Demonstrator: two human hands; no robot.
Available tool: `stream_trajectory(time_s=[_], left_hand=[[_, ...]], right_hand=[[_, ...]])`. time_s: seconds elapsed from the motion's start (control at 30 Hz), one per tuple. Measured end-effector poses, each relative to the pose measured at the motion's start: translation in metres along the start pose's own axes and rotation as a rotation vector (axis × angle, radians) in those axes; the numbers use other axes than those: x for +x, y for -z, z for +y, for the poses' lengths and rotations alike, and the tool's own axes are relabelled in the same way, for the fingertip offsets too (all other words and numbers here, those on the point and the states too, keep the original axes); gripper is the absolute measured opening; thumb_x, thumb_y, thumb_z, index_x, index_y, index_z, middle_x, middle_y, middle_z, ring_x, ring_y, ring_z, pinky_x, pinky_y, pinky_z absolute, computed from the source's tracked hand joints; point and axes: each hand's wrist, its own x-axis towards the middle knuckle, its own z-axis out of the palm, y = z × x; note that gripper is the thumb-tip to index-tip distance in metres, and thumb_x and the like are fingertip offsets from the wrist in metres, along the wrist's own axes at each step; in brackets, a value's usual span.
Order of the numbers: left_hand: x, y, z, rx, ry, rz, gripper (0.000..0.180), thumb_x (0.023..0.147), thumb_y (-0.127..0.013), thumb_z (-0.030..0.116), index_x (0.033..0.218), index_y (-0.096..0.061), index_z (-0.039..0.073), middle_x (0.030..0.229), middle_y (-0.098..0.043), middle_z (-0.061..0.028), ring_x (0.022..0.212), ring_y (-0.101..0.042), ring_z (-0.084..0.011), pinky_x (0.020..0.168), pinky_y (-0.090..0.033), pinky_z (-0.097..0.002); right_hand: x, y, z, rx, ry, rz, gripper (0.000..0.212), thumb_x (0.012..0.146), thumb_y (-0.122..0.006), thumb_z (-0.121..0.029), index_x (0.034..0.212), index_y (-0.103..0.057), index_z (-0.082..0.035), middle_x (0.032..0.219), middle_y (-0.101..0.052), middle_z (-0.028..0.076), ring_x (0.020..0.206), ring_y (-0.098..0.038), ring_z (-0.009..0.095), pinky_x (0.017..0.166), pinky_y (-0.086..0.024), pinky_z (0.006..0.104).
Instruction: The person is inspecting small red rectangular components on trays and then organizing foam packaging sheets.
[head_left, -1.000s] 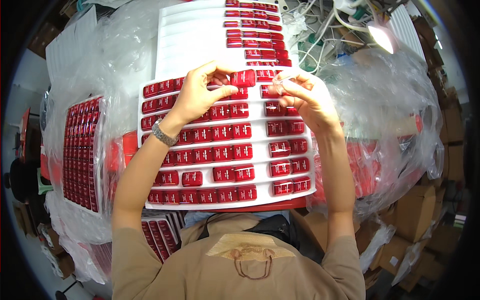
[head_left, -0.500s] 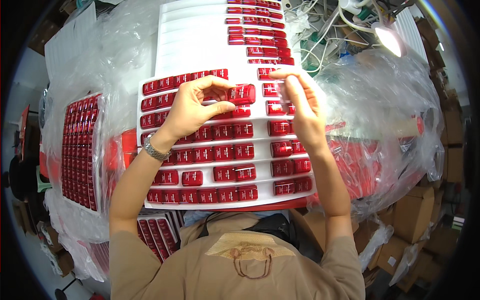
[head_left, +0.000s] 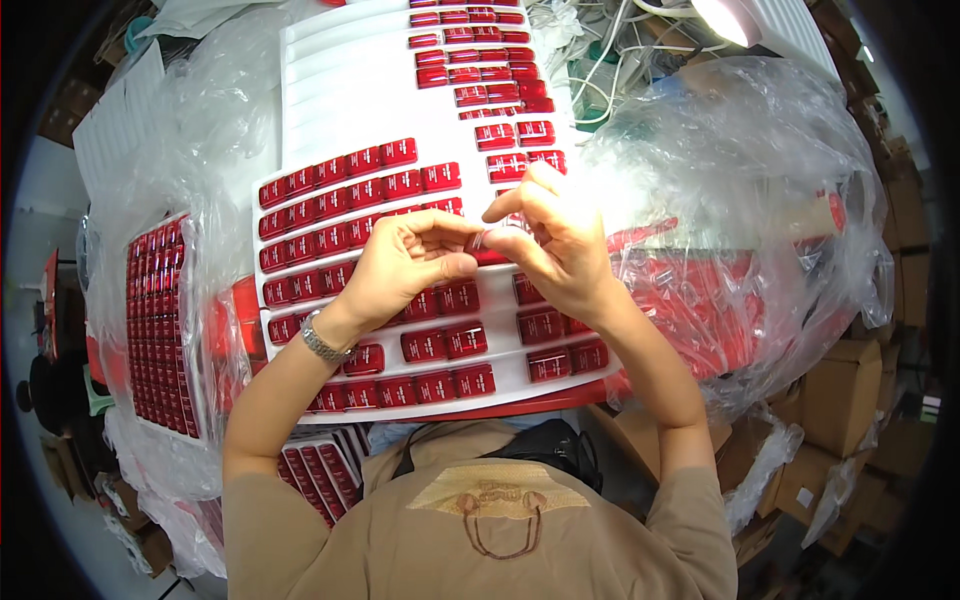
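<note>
My left hand (head_left: 405,262) pinches a glossy red rectangular piece (head_left: 487,254) with pale lettering between thumb and fingertips, above a white tray. My right hand (head_left: 555,238) meets it from the other side, its thumb against the piece and its forefinger bent close above. Anything thin between those right fingertips is too small to make out. Under both hands, the white ridged tray (head_left: 500,340) carries rows of similar red pieces (head_left: 447,385), parted by a bare strip. The hands hide some of the middle rows.
Another white tray (head_left: 340,100) with red pieces on its right side lies beyond. A wrapped stack of red pieces (head_left: 160,330) stands at the left. Crumpled clear plastic (head_left: 740,150) covers the right side, below a lit lamp (head_left: 728,18) and cables. Cardboard boxes (head_left: 840,395) stand lower right.
My right hand has come down and left to the red piece in my left hand. My left hand has lowered slightly with the piece. The whole view has shifted a little.
</note>
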Motion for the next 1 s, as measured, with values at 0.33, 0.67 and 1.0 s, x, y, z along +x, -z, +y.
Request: stream_trajectory(time_s=[0.33, 0.67, 1.0], left_hand=[[0.011, -0.021, -0.004, 0.086, -0.249, 0.077, 0.032, 0.076, -0.069, -0.003, 0.106, -0.059, -0.004, 0.098, -0.063, -0.0109, 0.089, -0.061, -0.0137, 0.083, -0.052, -0.0271], [0.007, -0.023, -0.017, -0.275, -0.083, 0.155, 0.029, 0.080, -0.065, -0.002, 0.108, -0.057, -0.003, 0.099, -0.064, -0.0115, 0.089, -0.061, -0.0128, 0.080, -0.052, -0.0237], [0.085, 0.052, 0.015, 1.383, -0.469, 0.480, 0.026, 0.069, -0.075, 0.022, 0.091, -0.069, 0.011, 0.096, -0.058, -0.0041, 0.098, -0.050, -0.0235, 0.086, -0.039, -0.0358]], right_hand=[[-0.008, 0.015, 0.003, 0.841, -0.418, 0.453, 0.018, 0.089, -0.059, -0.013, 0.084, -0.063, 0.004, 0.055, -0.050, -0.001, 0.047, -0.047, 0.007, 0.040, -0.039, 0.0217], [-0.029, 0.038, 0.001, 0.065, -0.148, -0.116, 0.046, 0.084, -0.060, -0.012, 0.127, -0.048, 0.001, 0.075, -0.053, 0.003, 0.062, -0.046, 0.009, 0.055, -0.037, 0.0228], [-0.140, 0.123, 0.125, -0.960, -0.400, -0.128, 0.030, 0.087, -0.054, -0.009, 0.116, -0.054, 0.000, 0.103, -0.055, 0.018, 0.082, -0.056, 0.035, 0.071, -0.047, 0.0391]])
